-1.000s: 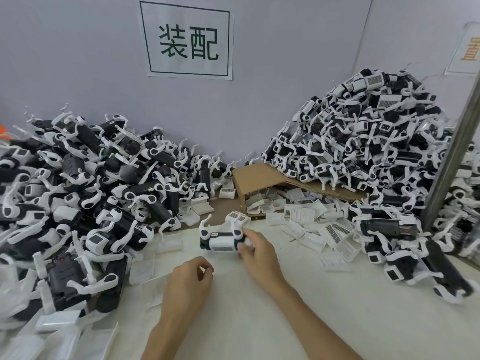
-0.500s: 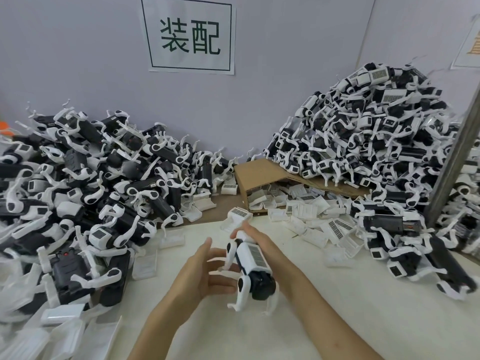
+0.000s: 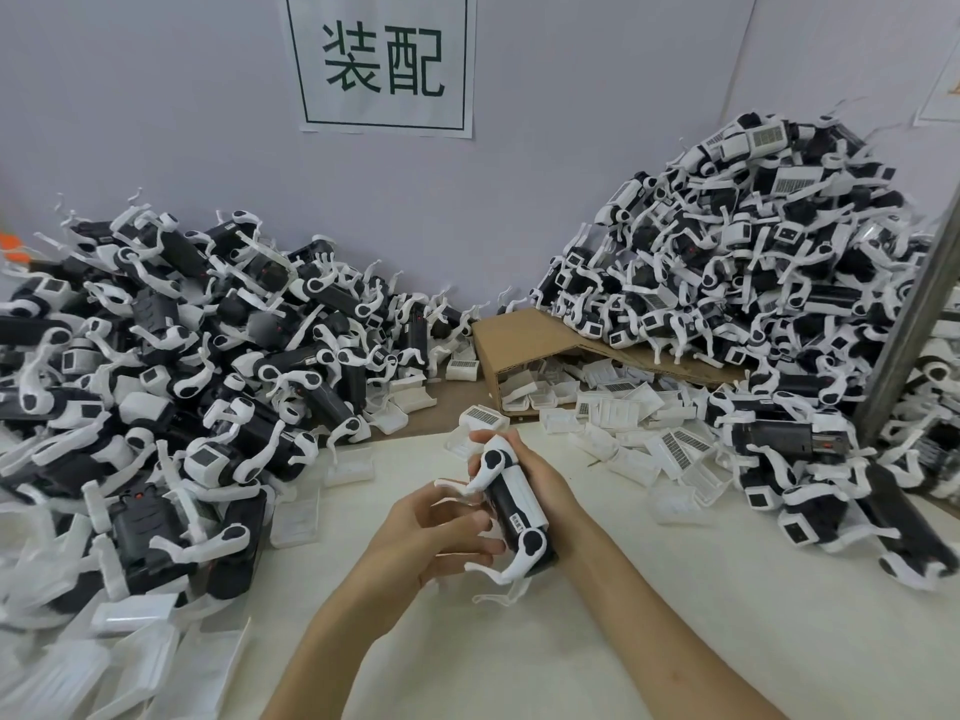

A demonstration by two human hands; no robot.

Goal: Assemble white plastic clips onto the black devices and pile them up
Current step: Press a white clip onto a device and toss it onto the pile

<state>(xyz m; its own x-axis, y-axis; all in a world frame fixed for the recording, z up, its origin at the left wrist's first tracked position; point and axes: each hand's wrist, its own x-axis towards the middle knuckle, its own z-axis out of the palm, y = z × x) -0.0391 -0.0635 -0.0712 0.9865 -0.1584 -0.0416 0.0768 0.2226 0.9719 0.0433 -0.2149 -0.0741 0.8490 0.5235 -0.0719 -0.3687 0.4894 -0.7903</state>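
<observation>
My right hand (image 3: pixel 540 478) grips a black device (image 3: pixel 511 504) with white arms, held lengthwise above the white table (image 3: pixel 649 615). My left hand (image 3: pixel 441 532) is beside it on the left, fingers fairly straight and touching the device's white arm pieces. A loose white clip (image 3: pixel 480 420) with a barcode label lies just beyond the hands. A big pile of devices (image 3: pixel 171 366) fills the left side, and a taller pile of devices (image 3: pixel 743 241) rises at the right rear.
A tipped brown cardboard box (image 3: pixel 524 340) at the centre rear spills several white clips (image 3: pixel 623 407) onto the table. A grey metal post (image 3: pixel 914 314) slants at the right edge. More white clips (image 3: pixel 130 662) lie at the lower left. A wall sign (image 3: pixel 384 59) hangs behind.
My right hand lifted the device from the table and brought it nearer, turning it lengthwise. My left hand opened and came up against its white arms.
</observation>
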